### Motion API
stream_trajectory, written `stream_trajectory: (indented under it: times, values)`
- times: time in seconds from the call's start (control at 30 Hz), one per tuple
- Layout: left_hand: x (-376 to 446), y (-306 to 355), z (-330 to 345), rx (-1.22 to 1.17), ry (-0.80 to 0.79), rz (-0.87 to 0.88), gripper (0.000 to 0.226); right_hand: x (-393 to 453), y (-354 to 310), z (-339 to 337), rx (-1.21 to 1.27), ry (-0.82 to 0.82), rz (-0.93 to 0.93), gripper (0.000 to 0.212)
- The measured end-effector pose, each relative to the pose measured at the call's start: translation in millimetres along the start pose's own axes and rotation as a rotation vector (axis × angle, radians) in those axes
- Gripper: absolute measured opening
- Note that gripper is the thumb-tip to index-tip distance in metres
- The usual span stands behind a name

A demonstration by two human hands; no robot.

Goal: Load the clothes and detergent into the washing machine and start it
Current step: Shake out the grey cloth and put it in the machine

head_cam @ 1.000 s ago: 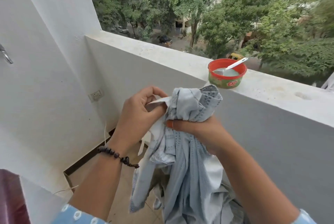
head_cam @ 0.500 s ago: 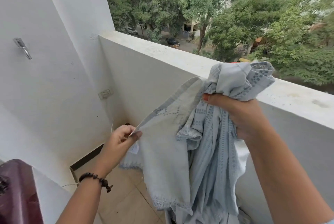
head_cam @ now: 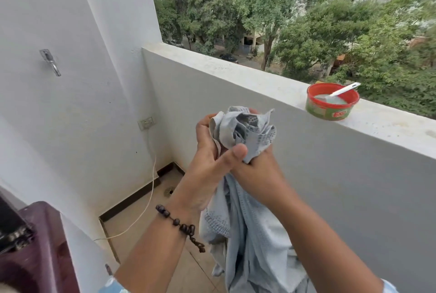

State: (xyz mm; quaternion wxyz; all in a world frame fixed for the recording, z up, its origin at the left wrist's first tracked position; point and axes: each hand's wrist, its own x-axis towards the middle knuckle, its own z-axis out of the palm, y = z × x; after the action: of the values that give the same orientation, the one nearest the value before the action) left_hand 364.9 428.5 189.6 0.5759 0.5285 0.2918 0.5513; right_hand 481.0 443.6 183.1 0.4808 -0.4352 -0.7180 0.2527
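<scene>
A pale blue-grey patterned garment (head_cam: 250, 226) hangs bunched in front of me, its top crumpled into a wad. My left hand (head_cam: 207, 165), with a bead bracelet at the wrist, grips the wad from the left, thumb laid across. My right hand (head_cam: 257, 170) grips the same bunch from below and right. A red-rimmed green detergent tub (head_cam: 330, 109) with a white scoop in it stands on the balcony ledge, to the right of my hands. The maroon top of the washing machine (head_cam: 40, 245) shows at the lower left.
The balcony parapet (head_cam: 236, 73) runs from the middle to the right, with trees and a street beyond. A white wall on the left carries a tap (head_cam: 50, 62) and a socket (head_cam: 146, 122) with a cord running down to the tiled floor, near a drain (head_cam: 169, 191).
My left hand came up from the garment's spread lower edge and joined the right at the wad. The cloth is gathered again, lower and more central, uncovering the tub.
</scene>
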Motion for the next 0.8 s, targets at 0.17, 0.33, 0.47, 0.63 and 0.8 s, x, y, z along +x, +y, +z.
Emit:
stream_trajectory:
  times: [0.17, 0.33, 0.47, 0.63, 0.8]
  values:
    - [2.2, 8.1, -5.1, 0.0, 0.12, -0.039, 0.084, -1.9, 1.5, 11.8, -0.204, -0.222, -0.065, 0.09]
    - [1.3, 11.2, -21.5, -0.033, 0.255, -0.086, 0.039, -5.3, 10.7, 22.5, 0.053, -0.363, 0.055, 0.131]
    - [8.7, 23.8, -32.7, -0.188, 0.333, -0.052, 0.022, -26.9, 27.4, 26.8, 0.189, -0.478, 0.208, 0.149]
    - [9.2, 28.3, -14.2, -0.494, 0.343, -0.282, 0.042, -35.1, 34.0, 50.6, 0.197, -0.524, 0.149, 0.13]
    - [8.6, 33.3, -1.9, -0.639, 0.336, -0.259, 0.017, -43.3, 43.2, 54.4, 0.353, -0.474, 0.264, 0.079]
